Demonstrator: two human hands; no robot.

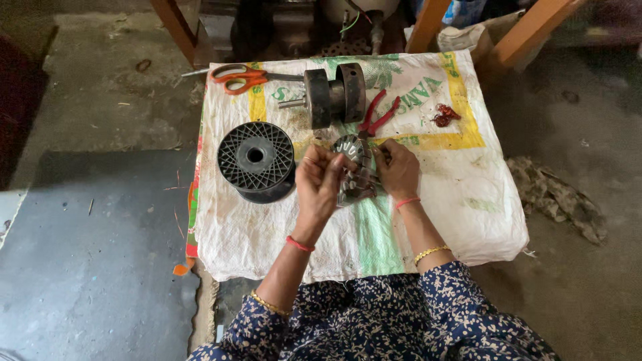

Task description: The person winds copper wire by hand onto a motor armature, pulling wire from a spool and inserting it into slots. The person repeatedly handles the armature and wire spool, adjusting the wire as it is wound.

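Observation:
A round metal stator core (352, 170) with slotted laminations stands on edge on a white woven sack (461, 200) spread over a low table. My left hand (319, 184) pinches at its left side with fingers closed on the rim, possibly on thin wire. From the other side, my right hand (397, 168) grips the core. Both wrists carry red thread bands and gold bangles. Red-handled pliers (378, 115) lie just beyond the core.
A black plastic spool (256, 161) sits left of my hands. A dark motor rotor with shaft (333, 97) and orange-handled scissors (239, 77) lie at the far edge. Small red scraps (443, 115) rest at right. Wooden legs (175, 27) stand behind; rags (558, 197) lie on the floor.

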